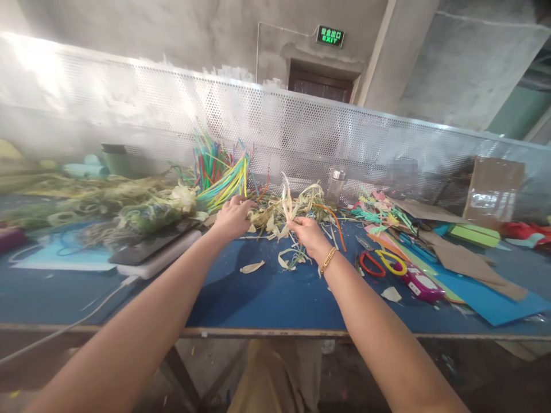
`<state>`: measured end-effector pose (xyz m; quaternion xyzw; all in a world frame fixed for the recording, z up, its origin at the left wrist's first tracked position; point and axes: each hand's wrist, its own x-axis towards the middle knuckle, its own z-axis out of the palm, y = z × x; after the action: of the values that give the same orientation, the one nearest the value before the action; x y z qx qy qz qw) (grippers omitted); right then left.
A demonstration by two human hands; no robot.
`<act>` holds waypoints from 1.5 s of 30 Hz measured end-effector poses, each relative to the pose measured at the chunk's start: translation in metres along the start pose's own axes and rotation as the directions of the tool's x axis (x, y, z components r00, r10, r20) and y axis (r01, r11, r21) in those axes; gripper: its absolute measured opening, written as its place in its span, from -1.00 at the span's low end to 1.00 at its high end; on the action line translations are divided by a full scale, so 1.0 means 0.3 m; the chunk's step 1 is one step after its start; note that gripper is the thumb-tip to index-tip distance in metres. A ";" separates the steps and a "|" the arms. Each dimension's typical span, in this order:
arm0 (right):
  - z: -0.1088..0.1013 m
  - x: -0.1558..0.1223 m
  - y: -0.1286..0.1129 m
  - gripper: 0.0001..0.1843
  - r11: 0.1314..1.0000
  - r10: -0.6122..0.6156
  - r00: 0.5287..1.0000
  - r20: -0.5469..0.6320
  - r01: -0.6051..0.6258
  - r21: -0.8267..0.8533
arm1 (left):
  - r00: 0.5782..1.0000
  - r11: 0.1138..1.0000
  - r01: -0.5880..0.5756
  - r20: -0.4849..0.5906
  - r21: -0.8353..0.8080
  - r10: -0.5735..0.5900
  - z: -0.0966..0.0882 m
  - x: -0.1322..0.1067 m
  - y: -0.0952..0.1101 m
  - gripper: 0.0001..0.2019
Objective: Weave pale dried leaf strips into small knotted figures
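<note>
One pale bunch [287,207] of dry strips is in the right hand [305,234], upright above the table [267,307], mid-table and just in front of the pile [312,199]. Right fingers closed, pinching it near its lower end; tips fan out loose at the top. Left hand [233,218] is at the pile's left edge, fingers partly spread, nothing visible in them; can't tell if they touch the strips. Progress, my read: early to midway. Done: some strips gathered together at one end. Not done: no tie or wrap visible on the bunch, and the pile is loose and tangled. One stray strip [252,267] lies flat near the left hand, green scraps [289,259] below the right. Coloured stems [221,172] stand behind the left hand, apparently unused; scissors [382,264] lie right of the right hand, not in use. No finished piece I can identify. Writing: exit sign [330,36] on the wall reads "EXIT" in green, Chinese characters "安全出口" above. Purple box [424,284] has a pale label, print too small to read. No brand legible anywhere.
</note>
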<state>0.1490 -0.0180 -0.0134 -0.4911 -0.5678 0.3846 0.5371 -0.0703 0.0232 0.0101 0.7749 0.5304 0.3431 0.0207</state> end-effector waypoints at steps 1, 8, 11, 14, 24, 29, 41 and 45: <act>0.000 0.001 0.002 -0.70 1.000 -0.003 1.000 -0.005 0.003 -0.012 | 1.000 1.000 -0.024 0.020 -0.017 0.024 0.003 -0.002 0.009 -0.72; 0.002 -0.001 0.001 -0.73 1.000 -0.003 1.000 -0.008 0.003 -0.009 | 0.982 0.974 0.184 0.063 -0.133 -0.177 -0.009 0.001 0.025 -0.68; 0.003 -0.002 -0.001 -0.74 1.000 0.010 1.000 -0.007 -0.009 0.009 | 0.991 0.964 0.136 0.014 -0.229 -0.136 0.009 0.013 0.001 -0.74; 0.000 0.000 -0.001 -0.75 1.000 0.019 1.000 -0.011 -0.019 0.018 | 0.998 0.951 -0.001 -0.058 -0.309 -0.018 0.033 0.020 -0.013 -0.59; 0.014 -0.007 0.001 -0.68 0.997 -0.044 0.999 -0.011 0.043 -0.057 | 0.973 0.899 -0.150 0.100 -0.411 0.209 0.088 -0.017 0.084 -0.68; 0.020 -0.009 0.005 -0.69 0.996 -0.018 1.000 -0.002 0.018 -0.087 | 0.962 0.891 -0.152 0.142 -0.428 0.233 0.120 -0.022 0.083 -0.76; 0.039 -0.017 0.010 -0.65 0.997 -0.005 0.999 0.047 0.009 -0.082 | 0.962 0.699 -0.183 0.021 -0.691 0.272 0.112 -0.037 0.122 -0.82; 0.046 -0.014 0.017 -0.78 0.999 0.048 0.995 0.091 -0.047 -0.016 | 0.954 0.539 0.093 0.230 -0.837 0.194 0.111 -0.053 0.136 -0.80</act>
<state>0.1359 -0.0198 -0.0209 -0.4902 -0.5825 0.4154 0.4978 -0.0222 0.0030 -0.0073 0.7266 0.2681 0.4357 0.4586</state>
